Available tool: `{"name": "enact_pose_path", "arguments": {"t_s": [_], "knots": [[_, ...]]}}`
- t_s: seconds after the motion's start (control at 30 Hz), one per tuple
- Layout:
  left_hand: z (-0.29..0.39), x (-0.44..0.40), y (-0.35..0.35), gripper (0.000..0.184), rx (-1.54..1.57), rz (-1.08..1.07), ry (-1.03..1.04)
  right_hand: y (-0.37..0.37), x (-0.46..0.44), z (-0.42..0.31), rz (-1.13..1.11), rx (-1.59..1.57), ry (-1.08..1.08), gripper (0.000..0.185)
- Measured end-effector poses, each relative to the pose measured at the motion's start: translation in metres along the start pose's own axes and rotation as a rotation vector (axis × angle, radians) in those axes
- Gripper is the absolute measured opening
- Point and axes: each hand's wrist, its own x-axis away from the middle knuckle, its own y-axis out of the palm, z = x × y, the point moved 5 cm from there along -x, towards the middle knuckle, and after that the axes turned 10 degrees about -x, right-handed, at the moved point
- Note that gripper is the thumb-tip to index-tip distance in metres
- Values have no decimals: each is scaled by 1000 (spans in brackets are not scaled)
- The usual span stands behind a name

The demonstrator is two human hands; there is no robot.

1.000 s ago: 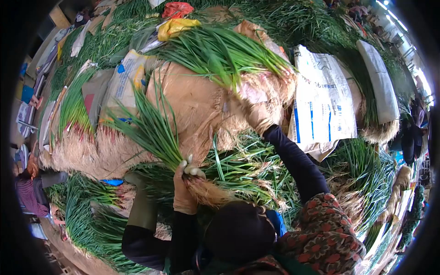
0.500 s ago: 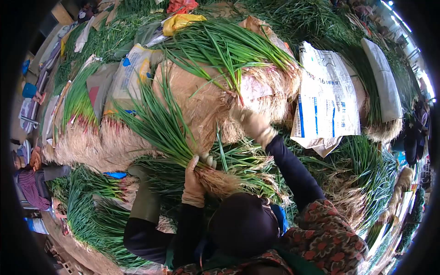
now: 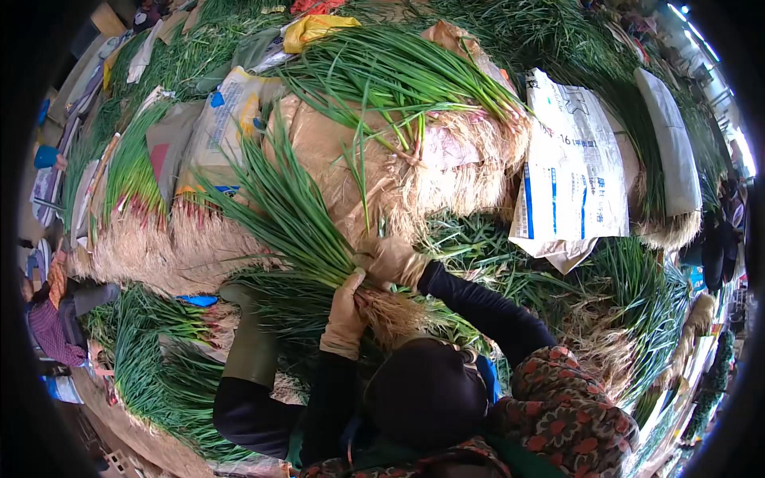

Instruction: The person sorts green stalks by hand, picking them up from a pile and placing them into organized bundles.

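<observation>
A bunch of long green onions (image 3: 299, 215) leans up and to the left, its pale roots hanging at the lower right. My left hand (image 3: 345, 315), in a tan glove, is wrapped round the bunch just above the roots. Against the bunch's right side is my right hand (image 3: 390, 263), gloved too, its fingers closed at the stems; a thin green stalk rises from beside them. Beyond my hands, brown sacking (image 3: 319, 135) covers a mound, and a pile of green onions (image 3: 406, 68) lies across its top with roots to the right.
A white printed sack (image 3: 570, 167) drapes the mound's right side. Rooted onions (image 3: 139, 179) and another printed sack (image 3: 219, 131) lie to the left. Loose greens (image 3: 167, 374) cover the lower left. A person in a checked sleeve (image 3: 56, 331) is at the far left edge.
My right hand has come down and left from the onion pile to the held bunch. The bunch and my left hand have shifted slightly right.
</observation>
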Motion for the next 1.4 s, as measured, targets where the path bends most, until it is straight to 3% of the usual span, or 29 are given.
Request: {"name": "enact_pose_path", "arguments": {"t_s": [0.07, 0.13, 0.2, 0.23, 0.27, 0.3, 0.37, 0.4, 0.47, 0.57, 0.63, 0.73, 0.83, 0.87, 0.97, 1.0, 1.03, 1.07, 1.1, 1.13, 1.2, 1.23, 1.27, 1.3, 1.33, 1.4], "knots": [[-7, -9, -12, 21, -18, 86, 8, 4, 6, -1, -2, -342, 284, 24], [-8, -7, -12, 20, -46, -53, 93, 21, 8, 13, 34, -703, 439, 22], [-2, 8, -3, 25, -70, -177, 178, 36, 9, 24, 132, -663, 475, 22], [-1, 8, -6, 21, -61, -62, 139, 44, 8, 30, 186, -646, 490, 22], [0, 7, -6, 20, -55, 51, 96, 54, 2, 46, 271, -389, 283, 20], [-2, 8, -10, 22, -51, 162, 51, 68, -1, 72, 239, -154, 223, 20], [-12, 3, -25, 23, 41, 178, 51, 81, -4, 109, 158, 319, 94, 20], [-15, 5, -31, 24, 91, 192, 52, 47, 4, 120, 328, -53, 156, 19], [-9, 7, -41, 24, 25, 180, 40, 12, 13, 135, 379, -753, 158, 22], [-14, 12, -41, 21, 59, 170, 2, 49, 28, 116, -246, -1538, 465, 39], [-20, 8, -24, 19, 118, 149, -21, 24, 23, 31, -27, -804, 496, 45], [-15, 14, -21, 19, 44, 124, -6, 50, -14, 26, 20, -686, 254, 52], [-10, 20, -26, 18, 122, 201, 29, 50, -11, -7, -51, 302, 130, 39], [-9, 21, -28, 18, 95, 225, 31, 52, -6, -5, 44, 247, 70, 30], [-3, 25, -9, 20, 179, 115, -35, 62, -11, 41, 173, -1033, -12, 21], [1, 28, 1, 22, 230, 48, -74, 51, -12, 40, 45, -179, 101, 21], [7, 30, 5, 23, 173, 7, -54, 53, -8, 41, 96, -737, 335, 18], [16, 32, 6, 24, 115, -37, -30, 54, -1, 42, 293, -1286, 553, 15], [23, 30, 10, 26, 55, -85, -5, 49, -2, 24, 343, -1556, 582, 15], [20, 26, 8, 29, 97, 58, 3, 49, -4, 25, 283, -1625, 501, 15], [22, 33, 11, 28, 77, 63, -6, 48, -7, 20, 150, -1758, 338, 15], [24, 35, 11, 28, 66, 66, -8, 48, -3, 23, 133, -1512, 365, 15], [15, 23, 5, 27, 57, -155, -26, 38, 3, 4, 114, -1267, 387, 15], [4, 12, -14, 24, -14, -80, -12, 34, 9, -7, 93, -1021, 407, 15], [-8, 3, -33, 22, -83, -4, 2, 45, 5, 8, 116, -862, 243, 15], [-14, -4, -48, 21, -122, 91, 26, 65, 4, 23, 98, -899, 218, 14]]}}
